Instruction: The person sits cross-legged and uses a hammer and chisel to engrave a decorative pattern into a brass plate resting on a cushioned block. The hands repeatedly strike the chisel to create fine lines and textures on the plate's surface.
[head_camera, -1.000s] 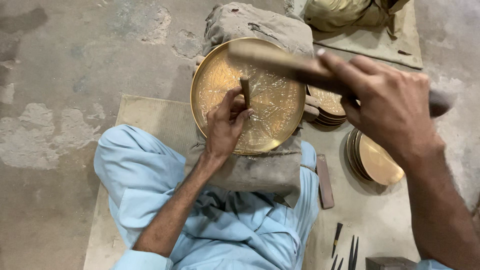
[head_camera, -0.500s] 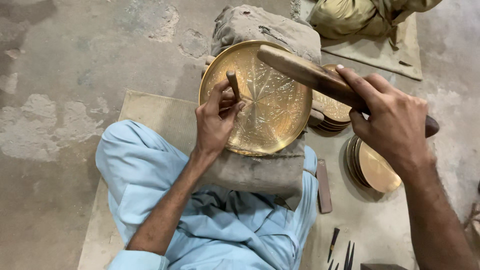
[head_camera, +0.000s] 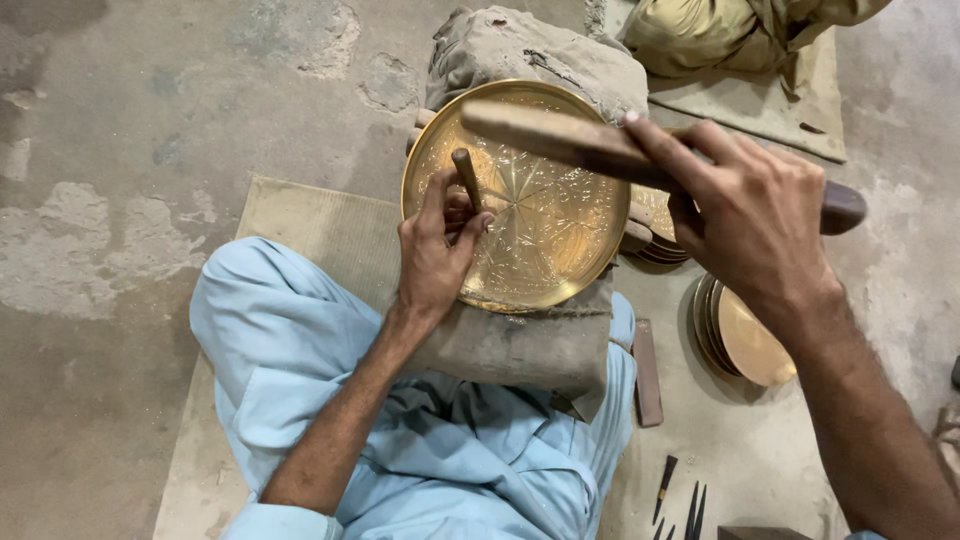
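Brass plate (head_camera: 545, 225) rests on a cloth-covered block (head_camera: 520, 345) in the seated person's lap. Left hand (head_camera: 435, 250) grips a punch (head_camera: 467, 178) upright on the plate's engraved face; right hand (head_camera: 750, 215) clenches a wooden mallet (head_camera: 560, 135) above it. Stacked plates (head_camera: 745, 335) lie on the floor at right.

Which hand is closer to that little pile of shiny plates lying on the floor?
Right. The right hand, gripping the wooden mallet, hovers just above the stack of plates; the left hand is across the big brass plate.
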